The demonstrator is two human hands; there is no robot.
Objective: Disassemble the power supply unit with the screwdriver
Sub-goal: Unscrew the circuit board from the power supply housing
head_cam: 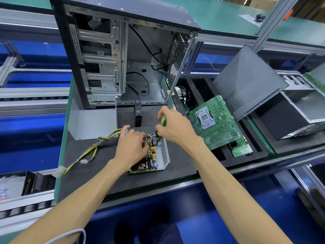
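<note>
The power supply unit point(154, 155) sits open near the middle of a dark foam mat point(88, 182), with bare mat on its near, left and right sides before the mat's near edge meets the aluminium rail point(246, 169). One perforated metal wall stands along the unit's right side; inside lie its circuit board and components. One bundle of yellow and black cables point(95, 148) runs out leftward across the mat to a white connector near the left edge.

The left hand point(131, 147) rests on top of the unit's components, thumb stretched away and fingers curled down onto the parts. The right hand point(173, 128) grips one screwdriver point(163, 120) with a green and yellow handle, held upright, its shaft going down into the far right corner of the unit.

Just beyond, one grey metal cover point(93, 122) lies on the mat, and one small black fan point(138, 113) stands between it and the right hand. One open computer case point(123, 55) stands at the far side, holding drive bays and loose black wires. To the right, a compartmented black tray point(198, 88) holds one large green motherboard point(214, 122), leaning, and a smaller green board point(241, 147) beneath. A second case point(263, 92) lies further right.
</note>
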